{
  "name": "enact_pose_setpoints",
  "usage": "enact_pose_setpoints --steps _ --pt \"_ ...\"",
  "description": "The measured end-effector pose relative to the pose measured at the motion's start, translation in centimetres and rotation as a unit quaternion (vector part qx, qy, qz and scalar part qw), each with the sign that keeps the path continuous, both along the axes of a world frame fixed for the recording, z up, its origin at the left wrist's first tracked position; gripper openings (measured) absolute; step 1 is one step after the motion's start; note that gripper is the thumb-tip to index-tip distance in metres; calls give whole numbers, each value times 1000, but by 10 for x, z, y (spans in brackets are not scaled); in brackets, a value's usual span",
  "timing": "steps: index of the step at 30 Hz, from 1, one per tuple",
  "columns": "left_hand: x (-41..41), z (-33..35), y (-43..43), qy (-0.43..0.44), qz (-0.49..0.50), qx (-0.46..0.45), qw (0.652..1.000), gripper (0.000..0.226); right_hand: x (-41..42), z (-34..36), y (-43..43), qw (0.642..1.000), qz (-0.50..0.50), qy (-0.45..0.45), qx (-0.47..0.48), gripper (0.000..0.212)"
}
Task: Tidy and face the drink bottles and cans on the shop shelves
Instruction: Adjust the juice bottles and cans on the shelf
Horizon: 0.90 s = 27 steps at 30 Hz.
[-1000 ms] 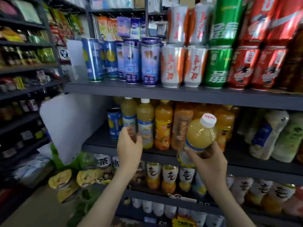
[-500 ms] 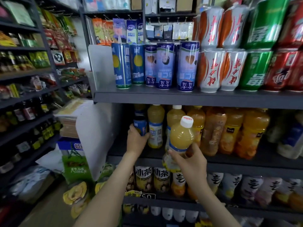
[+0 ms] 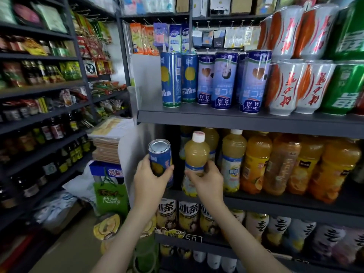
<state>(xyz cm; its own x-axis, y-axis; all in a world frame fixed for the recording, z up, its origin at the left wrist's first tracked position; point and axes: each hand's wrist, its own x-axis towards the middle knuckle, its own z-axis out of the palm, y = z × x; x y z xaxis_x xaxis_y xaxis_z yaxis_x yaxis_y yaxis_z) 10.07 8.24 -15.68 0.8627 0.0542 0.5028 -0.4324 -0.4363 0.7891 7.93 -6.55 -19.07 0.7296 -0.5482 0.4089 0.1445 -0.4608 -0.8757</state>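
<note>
Head view, frame centre: left hand [image 3: 151, 181] grips blue can [image 3: 160, 158], upright, just off left end of middle shelf [image 3: 285, 206]. Right hand [image 3: 206, 182] grips pale juice bottle [image 3: 197, 152] round its lower half, just beside can, at shelf front. Orange bottles [image 3: 256, 164] in row to right.

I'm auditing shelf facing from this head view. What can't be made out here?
Head view only:
- Blue can: label partly covered by the left hand gripping it.
- Pale juice bottle: lower label hidden by the right hand holding it.
- Green cans: cut off by the right edge.
- Back rows on the middle shelf: hidden by front bottles, in shadow.
- Price tag: small print blurred.
</note>
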Motion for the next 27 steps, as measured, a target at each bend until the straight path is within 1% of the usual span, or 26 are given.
enact_pose_setpoints --steps 5,8,10,13,15,16,18,20,21,22,24,25,27 --pt "-5 -1 17 27 -19 -32 999 38 44 6 19 998 -27 42 -37 47" --pt "-9 -1 20 41 -19 -21 999 39 62 5 24 997 -43 35 -56 51" --pt "-11 1 21 48 -20 -11 999 39 70 4 26 996 -46 49 -63 54" --pt "-13 5 21 62 -36 -17 997 40 66 8 26 992 -22 95 -82 62" --pt "-13 9 21 72 -47 -24 996 45 49 13 24 991 -8 111 -79 64" --pt "-14 12 21 76 -51 -28 995 48 38 16 23 993 6 97 -71 61" --pt "-20 23 21 83 -68 -37 994 50 9 33 18 997 51 36 -42 48" --pt "-28 39 19 77 -95 -44 991 46 -21 60 14 992 124 -26 -14 32" --pt "-32 50 18 68 -111 -43 991 44 -35 75 13 984 169 -52 -14 30" --pt "-37 61 16 53 -127 -42 990 42 -48 89 12 975 209 -70 -26 30" --pt "-44 84 11 26 -157 -56 986 35 -66 114 11 962 252 -83 -68 28" --pt "-49 95 7 16 -171 -68 983 31 -71 124 9 959 256 -88 -84 30" --pt "-55 117 0 1 -197 -81 977 29 -77 141 4 956 252 -101 -108 43"
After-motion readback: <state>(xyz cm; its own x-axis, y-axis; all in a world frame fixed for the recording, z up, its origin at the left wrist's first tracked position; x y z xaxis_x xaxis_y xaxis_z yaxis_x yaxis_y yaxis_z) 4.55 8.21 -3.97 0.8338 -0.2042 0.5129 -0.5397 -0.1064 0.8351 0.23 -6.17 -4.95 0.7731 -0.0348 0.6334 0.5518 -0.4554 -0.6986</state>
